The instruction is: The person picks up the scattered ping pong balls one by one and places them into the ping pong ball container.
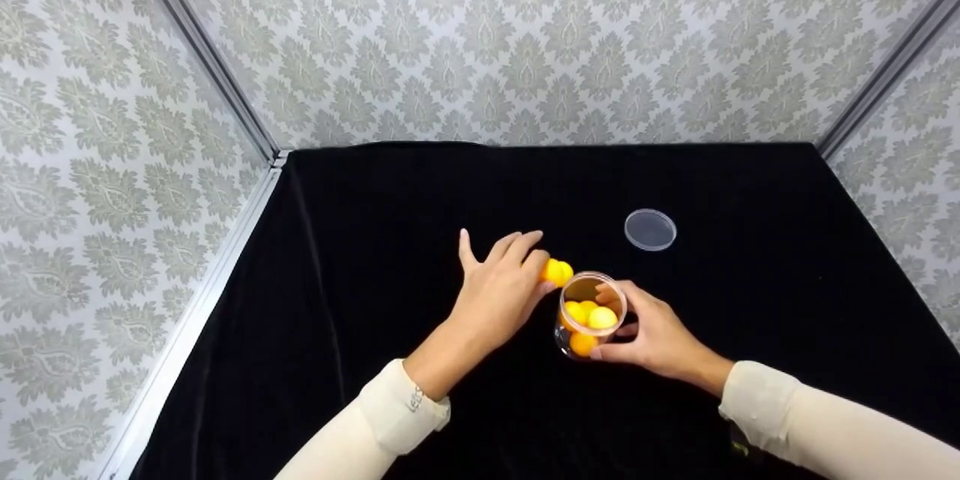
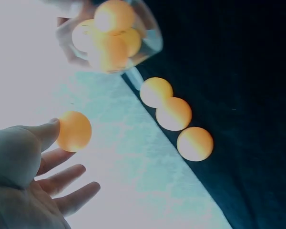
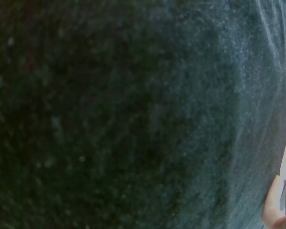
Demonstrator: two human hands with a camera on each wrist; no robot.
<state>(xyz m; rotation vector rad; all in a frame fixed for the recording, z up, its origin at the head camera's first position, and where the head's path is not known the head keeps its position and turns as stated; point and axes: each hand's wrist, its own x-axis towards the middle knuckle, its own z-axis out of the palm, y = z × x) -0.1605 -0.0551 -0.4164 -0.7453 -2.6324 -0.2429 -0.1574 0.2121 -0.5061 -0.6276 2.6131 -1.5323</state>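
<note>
Between thumb and forefinger, my left hand [image 1: 499, 289] pinches an orange table tennis ball [image 2: 74, 131], with its other fingers spread. My right hand [image 1: 656, 334] grips a clear plastic jar [image 1: 592, 277] around its side, mouth up and tilted. Several orange and yellow balls [image 1: 602, 318] lie inside the jar. Three more balls [image 2: 195, 144] sit in a row on the black cloth in the left wrist view, beside the jar. From the head view, the left fingers partly cover the balls [image 1: 559, 271] left of the jar's rim. Only the right fingers [image 3: 275, 198] show at the right wrist view's edge.
A round clear lid [image 1: 650, 229] lies on the black cloth [image 1: 390, 202] beyond the right hand. Patterned wall panels [image 1: 487, 37] stand behind the table and at both sides, with a metal rail [image 1: 202, 277] along the left edge.
</note>
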